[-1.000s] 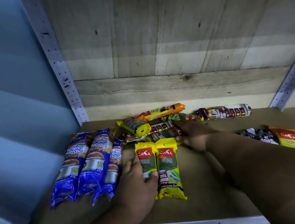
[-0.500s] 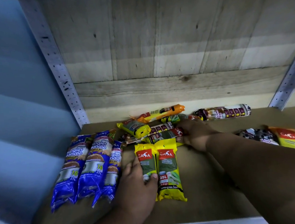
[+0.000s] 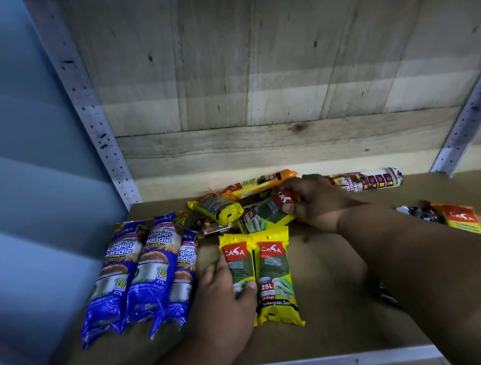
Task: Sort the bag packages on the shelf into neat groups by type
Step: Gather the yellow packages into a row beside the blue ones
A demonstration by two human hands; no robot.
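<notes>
Left hand (image 3: 228,295) rests on the left one of two yellow Casa degradable garbage bag packs (image 3: 275,277). Thumb lies across that pack's lower face, fingers run along its left edge. Looks like a light hold, not a lift. The two packs lie side by side, touching, front-centre of the shelf (image 3: 344,303).

Right hand (image 3: 313,202) is further back, fingers pinching a third yellow Casa pack (image 3: 265,215) at its red-label end. That pack is tilted, its far end low in the loose pile.

Loose pile at the back of the shelf:
- orange pack (image 3: 262,180) against the back wall
- short yellow pack (image 3: 217,210), angled, just left of the pinched one
- dark brown pack (image 3: 211,226) partly under those; label not readable

Blue Singlet Handle garbage bag packs (image 3: 143,273): three in a row at front left, touching, the rightmost partly overlapped by the middle one. 18 bags / 27L printed on them.

Draw string bag roll (image 3: 368,179) lies crosswise at back right, just behind the right hand.

Far right: orange-yellow Casa pack (image 3: 461,218) touching a dark pack (image 3: 420,212), both well apart from the centre group.
</notes>
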